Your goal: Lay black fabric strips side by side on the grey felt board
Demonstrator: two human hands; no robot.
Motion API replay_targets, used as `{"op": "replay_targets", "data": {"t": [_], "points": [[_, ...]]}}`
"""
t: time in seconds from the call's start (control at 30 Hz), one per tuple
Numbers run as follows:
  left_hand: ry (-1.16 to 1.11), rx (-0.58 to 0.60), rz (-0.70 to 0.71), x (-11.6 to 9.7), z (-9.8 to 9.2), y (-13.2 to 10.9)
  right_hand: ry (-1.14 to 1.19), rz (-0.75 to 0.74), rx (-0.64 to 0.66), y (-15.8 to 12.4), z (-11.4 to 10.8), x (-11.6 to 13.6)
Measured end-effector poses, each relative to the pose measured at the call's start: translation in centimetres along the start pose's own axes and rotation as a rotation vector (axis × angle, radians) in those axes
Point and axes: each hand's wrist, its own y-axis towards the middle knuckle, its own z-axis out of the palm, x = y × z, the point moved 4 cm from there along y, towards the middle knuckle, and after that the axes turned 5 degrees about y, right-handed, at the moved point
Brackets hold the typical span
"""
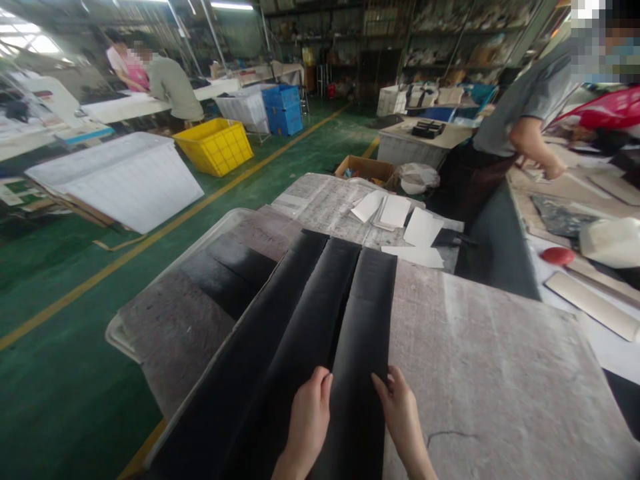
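Observation:
Three long black strips lie side by side, running away from me over a grey, worn board point(480, 353). My left hand point(311, 407) pinches the left edge of the right-hand black strip point(367, 313). On that strip's other edge, my right hand point(400, 407) is closed with thumb and fingers together. The middle black strip point(307, 327) lies just left of my left hand, with a narrow gap beside the held one. Farthest left is another black strip point(250, 353), along the board's edge. The near ends of the strips run out of view.
White cards point(395, 211) lie at the board's far end. A person in a grey shirt point(525, 107) works at the bench point(565, 293) on the right, near a red round object point(557, 256). White bin point(120, 180), yellow crate point(215, 147) and blue crates point(283, 110) stand left. Two people work beyond.

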Motion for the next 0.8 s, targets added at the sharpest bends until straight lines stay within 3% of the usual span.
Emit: {"op": "replay_targets", "data": {"t": [0.23, 0.63, 0.8], "points": [[-0.26, 0.068, -0.041, 1.5, -0.1, 1.2, 0.282, 0.22, 0.051, -0.4, 0.1, 0.2], [-0.771, 0.314, -0.371, 1.6, 0.7, 0.9, 0.171, 0.263, 0.111, -1.7, 0.4, 1.5], [-0.865, 0.333, -0.311, 1.0, 0.6, 1.2, 0.163, 0.258, 0.124, -1.3, 0.4, 1.7]]}}
